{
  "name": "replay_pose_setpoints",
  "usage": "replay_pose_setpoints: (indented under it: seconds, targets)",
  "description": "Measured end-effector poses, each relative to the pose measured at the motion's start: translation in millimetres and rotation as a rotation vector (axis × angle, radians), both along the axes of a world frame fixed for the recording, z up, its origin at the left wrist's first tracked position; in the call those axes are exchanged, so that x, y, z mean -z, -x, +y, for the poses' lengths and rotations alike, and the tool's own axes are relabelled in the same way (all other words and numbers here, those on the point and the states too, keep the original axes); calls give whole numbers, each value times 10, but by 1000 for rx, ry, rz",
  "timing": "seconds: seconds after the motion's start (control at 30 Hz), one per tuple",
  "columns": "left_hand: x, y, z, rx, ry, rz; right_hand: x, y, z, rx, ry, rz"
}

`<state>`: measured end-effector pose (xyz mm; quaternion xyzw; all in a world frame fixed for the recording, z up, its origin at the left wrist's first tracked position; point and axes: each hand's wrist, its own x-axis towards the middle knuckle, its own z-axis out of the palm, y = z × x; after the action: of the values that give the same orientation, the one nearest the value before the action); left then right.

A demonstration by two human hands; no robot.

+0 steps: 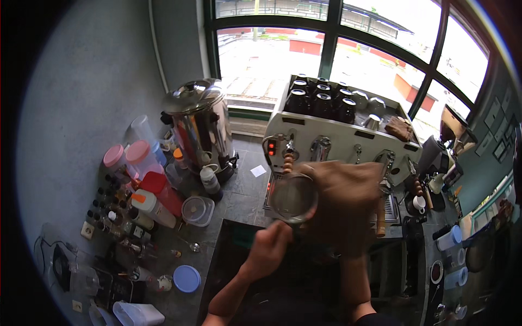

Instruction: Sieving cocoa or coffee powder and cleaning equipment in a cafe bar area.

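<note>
My left hand (269,248) is closed on the handle of a round fine-mesh strainer (294,197), raised before the espresso machine (342,134). A brown cloth (346,195) hangs beside the strainer, blurred. It covers most of my right hand (312,214); a few fingertips show at the strainer's right rim, and the forearm comes up beneath the cloth. Whether the cloth lies in the fingers or over them is partly hidden. Behind the strainer, a portafilter's wooden handle (288,163) points down from the machine.
Dark cups (322,106) stand upside down on the machine. At left are a steel urn (200,126), a squeeze bottle (210,180), plastic containers (157,208), small bottles and a blue lid (186,278). Coffee grinders (436,155) and a white cup (419,203) stand at right.
</note>
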<state>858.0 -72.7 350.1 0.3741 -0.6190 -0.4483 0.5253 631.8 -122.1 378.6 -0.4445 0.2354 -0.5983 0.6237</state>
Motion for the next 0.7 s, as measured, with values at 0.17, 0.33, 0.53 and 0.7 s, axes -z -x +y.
replay_pose_setpoints:
  seconds: [0.17, 0.33, 0.53, 0.7]
  targets:
    - [49, 14, 45, 126, 112, -92, 194, -625, -79, -13, -118, -128]
    - [73, -283, 101, 84, 197, -260, 183, -535, -67, 291, 324, 558]
    - [49, -253, 251, 287, -130, -41, 107, -540, -184, -244, 20, -212]
    - [-18, -462, 230, 181, -171, -136, 38, -472, -259, -82, 310, 553]
